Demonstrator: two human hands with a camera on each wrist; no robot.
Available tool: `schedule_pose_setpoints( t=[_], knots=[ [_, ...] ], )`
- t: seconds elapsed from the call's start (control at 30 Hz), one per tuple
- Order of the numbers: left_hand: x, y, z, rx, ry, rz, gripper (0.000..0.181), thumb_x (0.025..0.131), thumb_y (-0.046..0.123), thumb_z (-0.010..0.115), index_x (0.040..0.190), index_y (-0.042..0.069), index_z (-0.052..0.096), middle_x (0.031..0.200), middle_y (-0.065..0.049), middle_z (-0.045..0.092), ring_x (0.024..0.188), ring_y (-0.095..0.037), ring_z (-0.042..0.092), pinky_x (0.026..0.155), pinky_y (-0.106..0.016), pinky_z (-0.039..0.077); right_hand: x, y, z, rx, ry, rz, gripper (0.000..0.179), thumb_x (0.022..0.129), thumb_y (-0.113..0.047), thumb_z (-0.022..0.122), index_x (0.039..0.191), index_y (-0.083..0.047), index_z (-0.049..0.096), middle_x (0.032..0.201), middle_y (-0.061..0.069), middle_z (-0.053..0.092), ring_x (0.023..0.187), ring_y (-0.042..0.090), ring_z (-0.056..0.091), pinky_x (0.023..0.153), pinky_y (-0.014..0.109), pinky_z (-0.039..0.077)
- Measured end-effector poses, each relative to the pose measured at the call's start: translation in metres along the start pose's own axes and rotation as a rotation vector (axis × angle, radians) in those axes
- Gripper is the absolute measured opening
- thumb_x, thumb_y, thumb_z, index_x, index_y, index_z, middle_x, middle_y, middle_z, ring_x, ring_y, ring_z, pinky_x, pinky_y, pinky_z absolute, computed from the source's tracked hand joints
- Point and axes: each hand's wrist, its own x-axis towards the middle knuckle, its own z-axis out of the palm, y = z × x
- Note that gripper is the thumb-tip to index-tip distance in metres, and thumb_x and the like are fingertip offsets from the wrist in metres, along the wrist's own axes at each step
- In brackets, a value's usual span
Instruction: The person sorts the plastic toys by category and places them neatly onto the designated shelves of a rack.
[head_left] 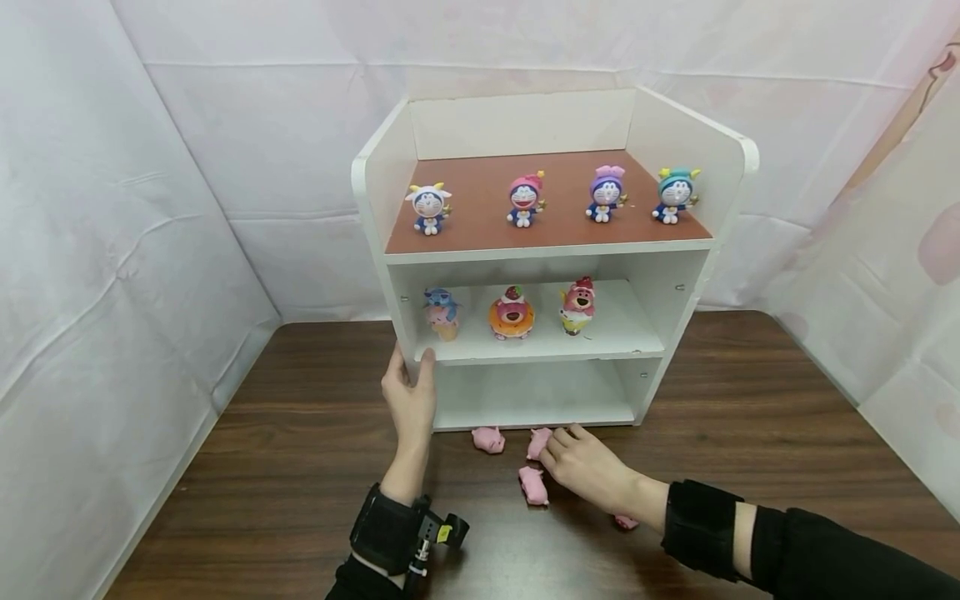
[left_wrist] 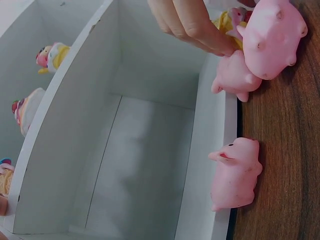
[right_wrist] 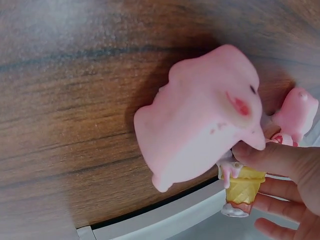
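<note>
My left hand grips the left side panel of a white shelf unit, thumb at its front edge. Low in front of the unit, my right hand holds a small ice-cream-cone figurine between thumb and fingers. The figurine has a yellow cone with pink on it; in the head view the hand hides it. Around that hand several pink toy pigs lie on the table: one pig by the unit's bottom edge, another pig at the fingertips, and a third pig nearer me.
Doraemon-like figurines stand in a row on the brown top shelf. Below, dessert-shaped figurines stand on the white middle shelf. Under it is the bottom compartment. White cloth hangs around the wooden table.
</note>
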Motion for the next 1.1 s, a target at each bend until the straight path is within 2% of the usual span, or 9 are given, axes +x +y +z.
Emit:
schedule_pose_setpoints(
  t=[0.3,0.47,0.53,0.63,0.7,0.8,0.9,1.0,1.1],
  knots=[
    [0.001,-0.001,0.0,-0.002,0.001,0.002,0.041,0.083,-0.008,0.05,0.123,-0.012,0.042,0.124,-0.026,0.045,0.117,-0.032,0.042,0.097,-0.041,0.034,-0.001,0.001,0.005,-0.029,0.009,-0.034,0.009,0.078,-0.014,0.049,0.073,-0.008,0.054,0.07,0.0,0.054,0.067,0.016,0.047,0.06,0.028,0.039],
    [0.001,-0.001,0.0,-0.004,-0.003,0.005,0.041,0.084,-0.007,0.05,0.124,-0.011,0.042,0.124,-0.025,0.045,0.116,-0.032,0.042,0.096,-0.042,0.034,-0.004,0.005,0.003,0.048,-0.012,0.0,0.008,0.077,-0.009,0.048,0.078,-0.007,0.056,0.075,0.001,0.055,0.071,0.015,0.05,0.061,0.027,0.042],
    [0.0,-0.001,0.0,-0.003,-0.003,0.007,0.041,0.083,-0.007,0.05,0.124,-0.011,0.042,0.124,-0.025,0.045,0.116,-0.032,0.042,0.096,-0.042,0.034,-0.005,0.008,0.0,0.139,-0.033,0.038,0.006,0.076,-0.005,0.056,0.081,-0.006,0.056,0.078,0.002,0.056,0.074,0.016,0.051,0.064,0.027,0.045],
    [0.0,-0.002,0.0,0.0,-0.005,0.012,0.041,0.083,-0.008,0.05,0.124,-0.012,0.042,0.125,-0.025,0.045,0.117,-0.032,0.041,0.097,-0.042,0.033,-0.008,0.014,-0.004,0.309,-0.091,0.115,0.025,0.067,-0.003,0.071,0.088,-0.004,0.056,0.081,0.003,0.056,0.077,0.016,0.053,0.066,0.027,0.047],
    [0.0,-0.002,0.0,0.003,-0.004,0.015,0.041,0.083,-0.008,0.05,0.124,-0.012,0.042,0.125,-0.026,0.045,0.117,-0.032,0.041,0.097,-0.042,0.033,-0.009,0.017,-0.006,0.441,-0.131,0.183,0.035,0.063,-0.004,0.076,0.091,-0.003,0.056,0.082,0.003,0.057,0.078,0.016,0.054,0.066,0.027,0.048],
    [0.001,-0.003,0.0,0.007,-0.002,0.013,0.041,0.084,-0.007,0.05,0.124,-0.011,0.042,0.124,-0.026,0.046,0.116,-0.032,0.042,0.097,-0.042,0.033,-0.011,0.023,-0.007,0.626,-0.164,0.289,0.038,0.061,-0.006,0.078,0.093,-0.004,0.057,0.083,0.001,0.057,0.078,0.014,0.054,0.065,0.027,0.048],
    [0.0,-0.002,0.0,0.013,-0.001,0.009,0.041,0.084,-0.007,0.05,0.124,-0.011,0.043,0.124,-0.025,0.046,0.115,-0.032,0.043,0.096,-0.042,0.034,-0.013,0.028,-0.006,0.797,-0.151,0.37,0.031,0.065,-0.005,0.073,0.092,-0.004,0.058,0.079,-0.003,0.056,0.072,0.011,0.052,0.06,0.023,0.046],
    [0.0,-0.002,0.0,0.013,-0.002,0.006,0.041,0.084,-0.006,0.05,0.124,-0.011,0.042,0.124,-0.025,0.046,0.116,-0.032,0.043,0.096,-0.042,0.034,-0.016,0.033,-0.002,0.926,-0.124,0.422,0.027,0.067,-0.004,0.07,0.09,-0.005,0.057,0.074,-0.005,0.055,0.065,0.009,0.049,0.055,0.019,0.042],
    [0.0,-0.002,0.0,0.01,-0.001,0.007,0.041,0.084,-0.006,0.05,0.124,-0.011,0.042,0.124,-0.025,0.046,0.116,-0.032,0.043,0.096,-0.041,0.034,-0.02,0.035,0.002,1.04,-0.106,0.459,0.027,0.067,-0.002,0.069,0.091,-0.005,0.057,0.073,-0.003,0.058,0.065,0.009,0.052,0.054,0.022,0.044]
  ],
)
